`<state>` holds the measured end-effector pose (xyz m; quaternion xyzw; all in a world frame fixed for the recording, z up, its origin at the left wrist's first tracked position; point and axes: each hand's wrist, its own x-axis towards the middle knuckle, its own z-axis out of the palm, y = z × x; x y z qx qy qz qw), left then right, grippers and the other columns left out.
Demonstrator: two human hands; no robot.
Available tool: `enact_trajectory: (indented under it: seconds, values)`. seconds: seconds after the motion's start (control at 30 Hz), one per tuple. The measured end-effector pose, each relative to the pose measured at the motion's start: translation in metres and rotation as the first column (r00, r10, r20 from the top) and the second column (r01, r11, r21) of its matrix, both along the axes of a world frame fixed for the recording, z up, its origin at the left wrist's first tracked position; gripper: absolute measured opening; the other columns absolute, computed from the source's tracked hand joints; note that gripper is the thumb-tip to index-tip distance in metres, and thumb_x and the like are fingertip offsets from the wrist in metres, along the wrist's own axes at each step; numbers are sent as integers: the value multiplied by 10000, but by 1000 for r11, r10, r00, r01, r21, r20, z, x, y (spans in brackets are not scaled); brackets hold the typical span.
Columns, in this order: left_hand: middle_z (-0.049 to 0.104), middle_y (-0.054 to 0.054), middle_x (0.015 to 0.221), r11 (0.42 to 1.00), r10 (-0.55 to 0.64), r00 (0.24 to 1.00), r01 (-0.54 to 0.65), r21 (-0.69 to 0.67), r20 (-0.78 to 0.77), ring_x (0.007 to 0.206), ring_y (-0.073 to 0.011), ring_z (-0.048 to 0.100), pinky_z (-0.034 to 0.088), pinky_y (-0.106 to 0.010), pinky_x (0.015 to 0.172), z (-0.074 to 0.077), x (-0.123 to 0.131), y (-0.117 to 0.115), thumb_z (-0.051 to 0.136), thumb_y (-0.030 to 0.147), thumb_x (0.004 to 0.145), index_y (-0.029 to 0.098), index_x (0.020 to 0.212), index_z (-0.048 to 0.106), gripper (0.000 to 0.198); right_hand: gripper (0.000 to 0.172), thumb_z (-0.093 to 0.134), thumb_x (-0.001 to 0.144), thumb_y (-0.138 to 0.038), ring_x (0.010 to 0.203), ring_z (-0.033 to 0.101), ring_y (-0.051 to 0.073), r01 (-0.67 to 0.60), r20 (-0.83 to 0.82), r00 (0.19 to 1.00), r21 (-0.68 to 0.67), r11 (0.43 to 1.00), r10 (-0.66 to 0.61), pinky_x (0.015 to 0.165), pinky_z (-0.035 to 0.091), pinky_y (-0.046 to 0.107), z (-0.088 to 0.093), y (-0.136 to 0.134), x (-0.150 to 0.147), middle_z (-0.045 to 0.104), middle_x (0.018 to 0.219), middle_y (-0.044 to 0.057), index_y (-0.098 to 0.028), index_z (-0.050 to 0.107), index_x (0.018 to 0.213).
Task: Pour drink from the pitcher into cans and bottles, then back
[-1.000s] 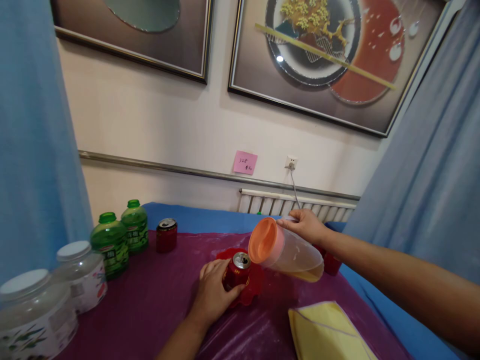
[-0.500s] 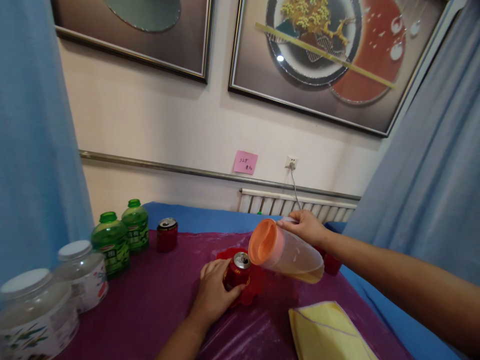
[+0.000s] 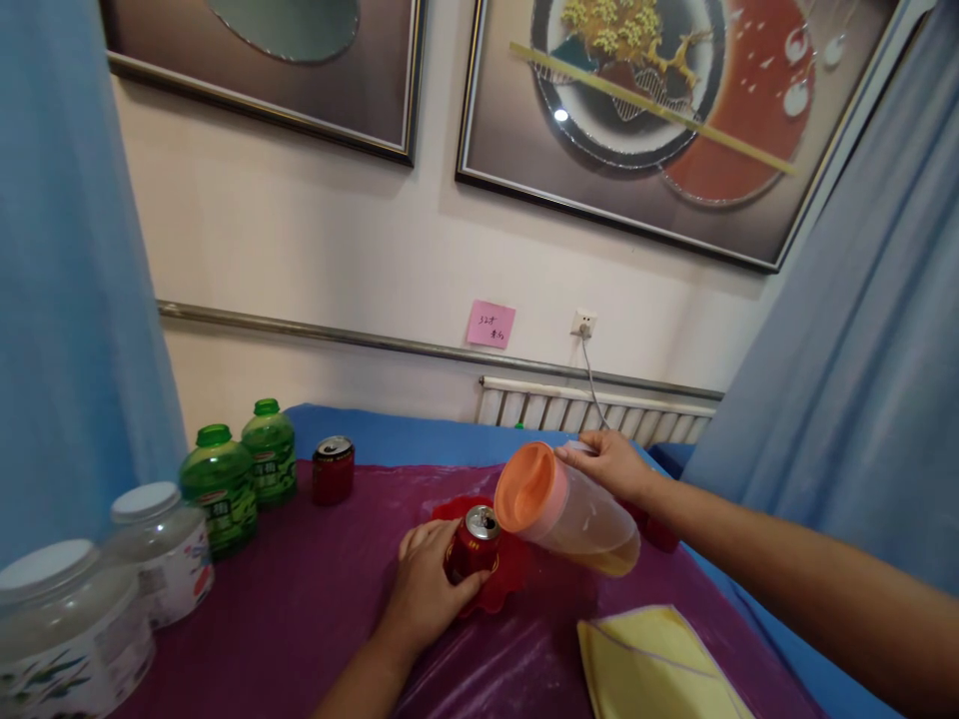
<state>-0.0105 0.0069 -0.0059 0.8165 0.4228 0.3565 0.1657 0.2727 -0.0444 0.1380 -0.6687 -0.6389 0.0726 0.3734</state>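
Observation:
My left hand (image 3: 427, 579) is wrapped round a red drink can (image 3: 475, 544), which stands upright with its top opening showing. Under the can lies a red scalloped dish (image 3: 513, 569). My right hand (image 3: 610, 464) grips the handle of a clear plastic pitcher (image 3: 588, 514) with an orange lid (image 3: 528, 489). The pitcher is tilted, its lid end to the left, close to the can's top. Yellowish liquid lies along its lower side. I cannot make out a stream between pitcher and can.
At left stand two white-lidded jars (image 3: 161, 549), two green bottles (image 3: 221, 489) and another red can (image 3: 334, 469). A yellow cloth (image 3: 659, 659) lies at front right on the purple table cover (image 3: 300, 599). A red object (image 3: 660, 529) is partly hidden behind the pitcher.
The pitcher's lid end has shifted very slightly left and down, and its body has tilted a little more. My left hand and the can have stayed in place.

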Motion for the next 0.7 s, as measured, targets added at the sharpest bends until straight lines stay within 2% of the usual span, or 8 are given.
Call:
enact_trajectory:
  seconds: [0.17,0.3,0.43,0.53,0.63,0.7]
  values:
    - [719,-94,1187,999,25,1000,-25,-27,-6,1147,-329,617,428,-508,1040,0,1,1,798,376,651,248,1211,677,588,581,628,760,-661,539,249,102,5,-150,989,83,997,7,490,189,251,-26,5,13,232,569,-66,-242,288,544]
    - [725,-104,1181,999,49,999,-49,-14,18,1136,-335,634,448,-517,1041,-7,2,5,800,391,630,248,1207,682,606,580,629,763,-675,508,284,106,100,-338,940,152,983,-43,487,231,253,-49,8,29,271,514,-72,-245,317,531]
    - [721,-110,1188,996,84,994,-82,-24,69,1129,-338,645,485,-520,1019,-17,1,12,779,417,634,235,1212,684,614,586,613,766,-723,473,343,119,223,-558,825,183,958,-86,480,290,264,-78,6,42,351,465,-67,-242,381,524]
    - [719,-115,1198,993,108,990,-105,-46,89,1117,-340,656,506,-524,1004,-22,0,17,767,458,638,227,1211,688,623,591,641,728,-745,446,319,114,292,-695,713,183,939,-86,455,294,263,-101,6,46,344,446,-78,-248,385,538]
    - [730,-116,1182,992,119,988,-114,-57,97,1100,-341,669,521,-518,993,-22,-2,20,760,502,640,221,1199,697,629,601,658,709,-753,432,290,104,337,-769,635,190,922,-74,436,286,259,-118,5,48,323,444,-90,-252,365,553]
    - [743,-110,1161,991,121,988,-116,-60,98,1082,-338,679,532,-509,982,-20,-2,21,750,526,650,221,1202,696,633,602,649,717,-757,431,286,101,352,-783,619,207,913,-61,431,284,256,-125,3,49,316,452,-93,-252,357,563]
